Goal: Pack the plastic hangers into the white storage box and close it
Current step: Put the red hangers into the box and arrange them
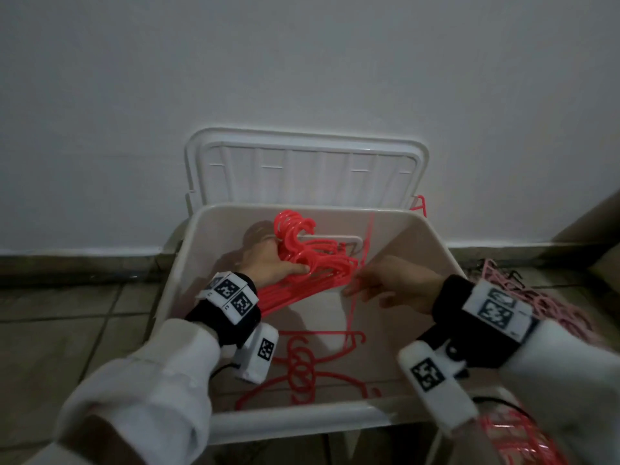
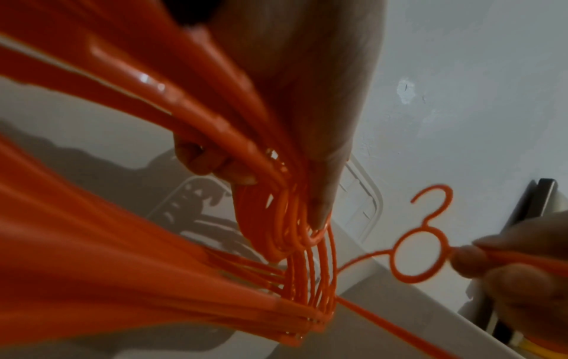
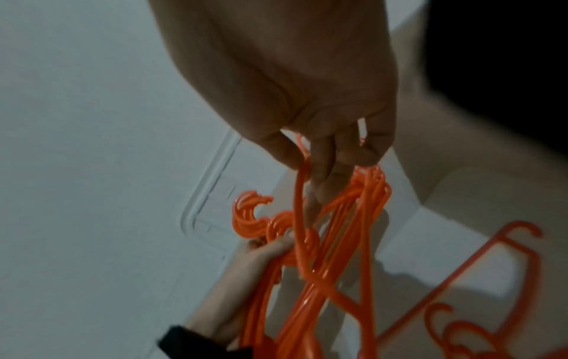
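- Plastic hangers, red-orange: main bundle (image 1: 312, 263) sits in my L hand (image 1: 273, 268), inside the white storage box (image 1: 432, 243), toward its far wall at approx 12 o'clock.
- L hand state: fingers curled round the bundle just below the hooks, thumb on the near side. Left wrist view shows the hooks fanned, not squared up.
- R hand (image 1: 399, 285) is at 3 o'clock of the bundle, fingers pinching a single hanger (image 1: 360, 273) by its arm, close beside the ring under the hook; the hanger stands near upright, one end poking above the box rim.
- More hangers already lie flat on the box floor (image 1: 302, 367) at 6 o'clock.
- Loose pile still outside on the tiles (image 1: 523, 290) at 3 o'clock of the box, plus some at bottom right; so packing looks only partway, imo.
- Lid (image 1: 307, 169) leans open against the wall behind the box, 12 o'clock. One hanger tip (image 1: 419, 204) shows by the lid's R corner; can't tell if it's in or out.
- Doing this step well: line the single's hook up w/ the others before sliding it in, keep L grip tight so the fan doesn't spread, then lay the whole lot flat.
- Risk: anything left upright or over the rim will block the lid, prob.
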{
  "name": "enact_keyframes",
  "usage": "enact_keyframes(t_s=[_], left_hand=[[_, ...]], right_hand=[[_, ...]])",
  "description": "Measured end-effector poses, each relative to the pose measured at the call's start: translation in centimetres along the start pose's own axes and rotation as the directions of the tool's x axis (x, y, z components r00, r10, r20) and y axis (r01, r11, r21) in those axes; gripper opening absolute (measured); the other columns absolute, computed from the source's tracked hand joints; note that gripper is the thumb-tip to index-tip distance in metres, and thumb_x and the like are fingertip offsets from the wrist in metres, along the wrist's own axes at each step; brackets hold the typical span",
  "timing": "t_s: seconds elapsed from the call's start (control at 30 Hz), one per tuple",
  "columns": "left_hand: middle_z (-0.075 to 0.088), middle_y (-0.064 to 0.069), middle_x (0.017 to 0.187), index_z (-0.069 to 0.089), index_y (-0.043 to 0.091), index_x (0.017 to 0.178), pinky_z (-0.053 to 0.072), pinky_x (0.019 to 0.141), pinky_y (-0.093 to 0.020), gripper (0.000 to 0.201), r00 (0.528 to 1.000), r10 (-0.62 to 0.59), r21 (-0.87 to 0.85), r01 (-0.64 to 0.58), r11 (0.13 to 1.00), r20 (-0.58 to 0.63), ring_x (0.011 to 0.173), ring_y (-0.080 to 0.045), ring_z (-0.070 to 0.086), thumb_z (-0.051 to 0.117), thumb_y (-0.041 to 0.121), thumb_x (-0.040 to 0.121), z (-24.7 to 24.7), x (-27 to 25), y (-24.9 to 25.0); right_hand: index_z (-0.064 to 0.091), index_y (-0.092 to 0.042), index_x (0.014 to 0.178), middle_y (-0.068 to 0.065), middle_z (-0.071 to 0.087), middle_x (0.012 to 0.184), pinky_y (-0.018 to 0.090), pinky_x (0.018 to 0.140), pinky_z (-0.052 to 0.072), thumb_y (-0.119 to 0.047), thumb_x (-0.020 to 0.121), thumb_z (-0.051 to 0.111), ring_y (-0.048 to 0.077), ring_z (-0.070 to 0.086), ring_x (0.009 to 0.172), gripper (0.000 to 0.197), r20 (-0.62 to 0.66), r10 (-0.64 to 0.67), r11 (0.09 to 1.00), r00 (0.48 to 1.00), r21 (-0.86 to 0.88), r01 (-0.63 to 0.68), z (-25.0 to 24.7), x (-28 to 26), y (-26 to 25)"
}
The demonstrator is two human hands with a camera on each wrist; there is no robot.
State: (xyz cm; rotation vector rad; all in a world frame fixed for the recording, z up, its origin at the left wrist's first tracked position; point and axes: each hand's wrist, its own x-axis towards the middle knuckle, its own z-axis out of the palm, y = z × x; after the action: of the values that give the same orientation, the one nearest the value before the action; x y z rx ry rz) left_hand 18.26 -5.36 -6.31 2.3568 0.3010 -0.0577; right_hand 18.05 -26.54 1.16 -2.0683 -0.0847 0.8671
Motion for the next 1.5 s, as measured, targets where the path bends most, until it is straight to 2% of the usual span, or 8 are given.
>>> enact_keyframes(t_s=[0.2,0.37,0.5,0.73,0.87,1.13,1.33,1.5], left_hand=[[0.068,0.006,0.101,0.067,0.024,0.103,0.046,0.087,-0.027,0.04,0.999,-0.023,-0.173,0.028,0.985,0.032,0.095,-0.015,0.061,0.078,0.04,0.069,0.1,0.1,0.0],[0.074,0.001,0.094,0.073,0.023,0.088,0.048,0.097,-0.043,0.017,0.994,-0.027,-0.45,0.074,0.89,0.11,0.095,-0.019,0.067,0.077,0.029,0.073,0.1,0.7,-1.1],[0.072,-0.001,0.103,0.07,0.018,0.103,0.048,0.098,-0.04,0.026,0.99,-0.008,-0.54,0.084,0.837,0.141,0.098,-0.017,0.066,0.072,0.029,0.08,0.1,0.6,-1.1],[0.071,0.002,0.1,0.069,0.026,0.092,0.047,0.098,-0.035,0.014,0.988,-0.013,-0.583,0.102,0.806,0.155,0.097,-0.014,0.066,0.071,0.031,0.08,0.5,0.4,-0.7],[0.071,-0.003,0.104,0.069,0.017,0.105,0.049,0.096,-0.033,0.031,0.986,0.001,-0.605,0.102,0.79,0.168,0.097,-0.015,0.067,0.072,0.031,0.078,0.6,0.4,-0.6],[0.071,-0.004,0.099,0.068,0.013,0.101,0.051,0.079,-0.018,0.024,0.978,0.019,-0.614,0.114,0.781,0.206,0.087,-0.011,0.067,0.069,0.026,0.081,0.4,0.1,-0.3],[0.071,-0.002,0.102,0.068,0.018,0.102,0.048,0.097,-0.035,0.035,0.981,0.031,-0.587,0.089,0.805,0.192,0.096,-0.016,0.066,0.073,0.037,0.072,0.4,0.4,-0.7],[0.072,0.003,0.102,0.07,0.023,0.103,0.047,0.098,-0.041,0.075,0.988,0.066,-0.568,0.024,0.822,0.137,0.1,-0.015,0.066,0.08,0.064,0.041,0.8,0.9,-0.9]], right_hand=[[0.062,-0.016,0.076,-0.004,0.065,0.073,0.013,0.048,0.038,-0.016,0.091,0.055,0.001,0.059,0.051,0.016,0.048,-0.031,0.999,0.998,0.02,0.03,4.7,3.0,-0.7],[0.063,-0.013,0.07,-0.014,0.063,0.052,0.01,0.043,0.037,-0.011,0.088,0.06,-0.004,0.056,0.043,0.017,-0.017,-0.141,0.984,0.99,0.109,0.142,5.1,3.9,-1.6],[0.066,-0.021,0.067,-0.016,0.067,0.062,0.023,0.066,0.031,-0.026,0.081,0.068,-0.004,0.06,0.054,0.015,-0.02,-0.074,0.991,0.997,0.111,0.076,4.5,4.1,-1.6],[0.063,-0.023,0.062,-0.006,0.069,0.07,0.024,0.061,0.028,-0.024,0.08,0.064,-0.002,0.064,0.064,0.018,-0.043,-0.015,0.97,0.999,0.241,0.025,4.7,4.2,-0.9],[0.06,-0.018,0.06,0.0,0.064,0.067,0.023,0.054,0.026,-0.017,0.08,0.063,0.001,0.06,0.054,0.02,-0.103,-0.111,0.961,0.988,0.242,0.133,4.9,4.0,-0.6],[0.058,-0.017,0.069,0.001,0.065,0.074,0.024,0.062,0.035,-0.018,0.084,0.058,0.012,0.062,0.065,0.015,-0.096,-0.145,0.933,0.985,0.318,0.168,4.9,4.1,-0.4],[0.055,-0.008,0.074,0.009,0.06,0.069,0.007,0.042,0.037,-0.002,0.087,0.055,0.007,0.059,0.049,0.014,-0.075,-0.298,0.898,0.952,0.315,0.306,4.4,3.4,-0.5],[0.058,-0.016,0.063,-0.001,0.058,0.061,0.016,0.05,0.037,-0.004,0.085,0.051,0.006,0.048,0.043,0.026,0.025,-0.288,0.913,0.957,0.311,0.266,3.3,3.3,-0.1]])
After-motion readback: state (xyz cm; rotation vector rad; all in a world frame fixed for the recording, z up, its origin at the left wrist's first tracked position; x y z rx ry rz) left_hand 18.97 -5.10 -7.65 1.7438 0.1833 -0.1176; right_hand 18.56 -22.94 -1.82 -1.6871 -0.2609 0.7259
